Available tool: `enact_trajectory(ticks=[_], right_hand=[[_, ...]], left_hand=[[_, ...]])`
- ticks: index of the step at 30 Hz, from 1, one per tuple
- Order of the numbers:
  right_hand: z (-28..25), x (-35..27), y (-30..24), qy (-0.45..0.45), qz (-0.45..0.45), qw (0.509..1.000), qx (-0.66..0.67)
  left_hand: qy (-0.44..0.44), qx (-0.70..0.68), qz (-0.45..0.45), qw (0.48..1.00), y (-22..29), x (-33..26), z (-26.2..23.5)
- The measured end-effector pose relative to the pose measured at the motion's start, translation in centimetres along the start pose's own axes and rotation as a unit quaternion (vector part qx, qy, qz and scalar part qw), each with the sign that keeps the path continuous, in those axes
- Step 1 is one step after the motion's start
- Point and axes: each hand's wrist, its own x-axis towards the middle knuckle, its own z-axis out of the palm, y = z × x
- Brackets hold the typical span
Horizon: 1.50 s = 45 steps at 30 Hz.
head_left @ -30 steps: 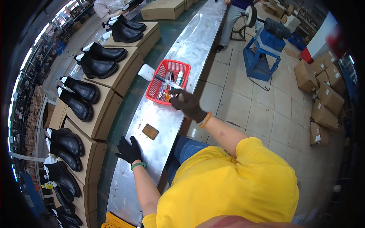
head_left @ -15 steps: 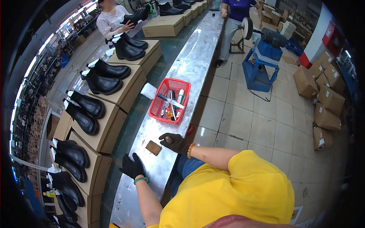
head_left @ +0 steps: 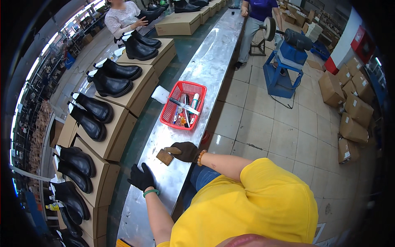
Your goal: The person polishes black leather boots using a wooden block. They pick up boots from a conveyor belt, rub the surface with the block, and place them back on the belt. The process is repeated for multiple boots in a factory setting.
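Note:
My right hand (head_left: pixel 186 152), in a dark brown glove, is closed around a tool whose rounded wooden handle (head_left: pixel 173 150) sticks out to the left. The handle's end lies over the upper edge of a small brown rectangular block (head_left: pixel 164 157) on the metal bench (head_left: pixel 154 197); whether they touch or are joined I cannot tell. Black-gloved, my left hand (head_left: pixel 141 177) rests on the bench's left edge with thumb and fingers apart, holding nothing. Beyond both hands stands a red plastic basket (head_left: pixel 165 117) with pens, a tube and a brush-like tool in it.
Pairs of black ankle boots (head_left: pixel 88 125) stand on cardboard boxes (head_left: pixel 119 140) along the green conveyor (head_left: pixel 131 153) to my left. A white pad (head_left: pixel 159 94) sits beside the basket. Across the line, a person (head_left: pixel 123 18) handles a boot; another stands by a blue grinding machine (head_left: pixel 284 70).
My right hand has shifted slightly left and up, bringing the wooden handle over the brown block. My left hand stays spread on the bench edge.

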Motion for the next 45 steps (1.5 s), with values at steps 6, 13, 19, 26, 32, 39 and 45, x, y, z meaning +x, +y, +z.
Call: enact_trajectory(ticks=[6,13,19,26,32,39,45], right_hand=[[1.4,-0.3,0.7,-0.037,-0.001,0.999,0.003],[1.3,-0.2,-0.1,-0.071,-0.009,0.997,-0.032],[2.4,-0.6,0.8,-0.049,-0.022,0.998,-0.02],[1.5,-0.4,-0.7,-0.076,0.003,0.996,-0.038],[2.2,-0.8,-0.2,-0.047,-0.02,0.998,-0.034],[2.6,-1.0,-0.1,-0.038,-0.037,0.998,-0.04],[1.8,-0.6,-1.7,-0.046,-0.012,0.998,-0.037]], left_hand=[[0.004,-0.002,-0.005,1.0,-0.7,-0.1,0.6],[-0.001,0.017,0.008,1.0,-1.2,-0.3,0.6],[-0.004,0.021,0.006,1.0,-1.3,-0.2,0.8],[-0.038,0.021,-0.005,0.999,-0.9,-0.2,-0.4],[-0.074,0.071,-0.06,0.993,-0.5,-0.7,-0.9],[-0.102,0.064,-0.071,0.99,-0.7,-0.5,-1.1],[-0.097,0.054,-0.068,0.991,-1.3,-0.8,-0.9]])
